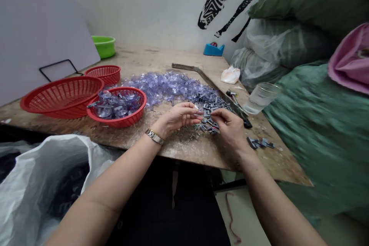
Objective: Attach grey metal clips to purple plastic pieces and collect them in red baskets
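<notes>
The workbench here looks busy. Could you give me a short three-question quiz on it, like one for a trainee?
1. True or false: the left hand and the right hand meet over the pile of small dark metal clips.
2. Which container holds assembled pieces?
A. the green bowl
B. the small red basket nearest the hands
C. the large red basket
3. Fill in: the drinking glass stands at the table's ____ edge, beside the green sacks.

Key: 1 true; 2 B; 3 right.
</notes>
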A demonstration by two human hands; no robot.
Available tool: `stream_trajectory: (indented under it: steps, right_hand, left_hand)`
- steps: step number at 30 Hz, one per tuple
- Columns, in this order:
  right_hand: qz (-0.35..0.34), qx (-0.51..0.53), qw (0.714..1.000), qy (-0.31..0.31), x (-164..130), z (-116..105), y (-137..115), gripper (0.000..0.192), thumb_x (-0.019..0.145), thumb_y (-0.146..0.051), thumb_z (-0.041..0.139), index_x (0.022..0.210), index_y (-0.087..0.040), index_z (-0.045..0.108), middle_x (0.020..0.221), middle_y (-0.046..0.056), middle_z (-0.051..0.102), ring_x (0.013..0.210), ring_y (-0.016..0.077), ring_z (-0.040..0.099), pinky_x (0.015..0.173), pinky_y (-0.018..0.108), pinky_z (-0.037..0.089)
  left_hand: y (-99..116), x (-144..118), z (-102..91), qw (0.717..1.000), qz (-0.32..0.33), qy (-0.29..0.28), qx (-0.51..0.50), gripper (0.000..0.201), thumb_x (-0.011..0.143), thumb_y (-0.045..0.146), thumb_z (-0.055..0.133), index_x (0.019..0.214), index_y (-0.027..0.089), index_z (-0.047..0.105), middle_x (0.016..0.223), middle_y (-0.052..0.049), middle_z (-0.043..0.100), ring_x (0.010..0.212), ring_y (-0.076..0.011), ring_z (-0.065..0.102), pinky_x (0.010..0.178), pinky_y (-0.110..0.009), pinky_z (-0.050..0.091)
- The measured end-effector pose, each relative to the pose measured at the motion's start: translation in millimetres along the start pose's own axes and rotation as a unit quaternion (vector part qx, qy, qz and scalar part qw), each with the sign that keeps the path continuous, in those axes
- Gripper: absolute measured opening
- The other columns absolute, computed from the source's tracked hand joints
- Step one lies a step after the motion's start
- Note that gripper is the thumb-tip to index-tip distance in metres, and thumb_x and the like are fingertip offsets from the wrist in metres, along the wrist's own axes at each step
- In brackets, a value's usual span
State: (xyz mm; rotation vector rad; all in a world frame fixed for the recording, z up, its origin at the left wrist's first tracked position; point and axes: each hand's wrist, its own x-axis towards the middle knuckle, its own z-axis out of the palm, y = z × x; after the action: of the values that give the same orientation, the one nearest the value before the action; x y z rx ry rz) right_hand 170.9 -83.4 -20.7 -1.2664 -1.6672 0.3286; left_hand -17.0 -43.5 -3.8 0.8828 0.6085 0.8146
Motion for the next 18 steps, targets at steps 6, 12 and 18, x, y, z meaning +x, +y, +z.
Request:
stream_trajectory:
  steps: [6, 12, 18]
  right_hand:
    - [-0.009, 0.001, 1.0, -0.03, 6, 0, 2, 0.011, 0.081, -0.028, 0.055, 0.077, -0.021, 0.063, 0.077, 0.002, 0.067, 0.075, 0.0175, 0.06, 0.074, 0.032, 0.045]
    - [0.115, 0.171, 0.978, 0.022, 17, 10, 6, 0.026, 0.067, -0.031, 0.068, 0.09, -0.022, 0.06, 0.071, -0.002, 0.062, 0.066, 0.0143, 0.058, 0.065, 0.029, 0.046]
    - [0.26, 0.309, 0.915, 0.004, 30, 16, 2, 0.036, 0.05, -0.037, 0.081, 0.074, -0.02, 0.06, 0.061, -0.004, 0.06, 0.056, 0.0116, 0.057, 0.06, 0.028, 0.05]
  left_hand:
    - [-1, 10, 4.0, 0.998, 0.013, -0.021, 0.064, 0.01, 0.081, 0.007, 0.06, 0.078, 0.011, 0.052, 0.065, -0.001, 0.063, 0.061, -0.0101, 0.066, 0.068, -0.025, 0.054]
    - [-2, 16, 1.6, 0.996, 0.048, -0.018, 0.07, 0.016, 0.077, 0.015, 0.068, 0.078, 0.012, 0.052, 0.069, 0.0, 0.063, 0.065, -0.0092, 0.066, 0.071, -0.024, 0.054]
    - [-1, 20, -0.5, 0.996, 0.075, -0.008, 0.05, 0.02, 0.074, 0.017, 0.071, 0.078, 0.012, 0.052, 0.068, 0.002, 0.061, 0.065, -0.0095, 0.067, 0.071, -0.024, 0.054]
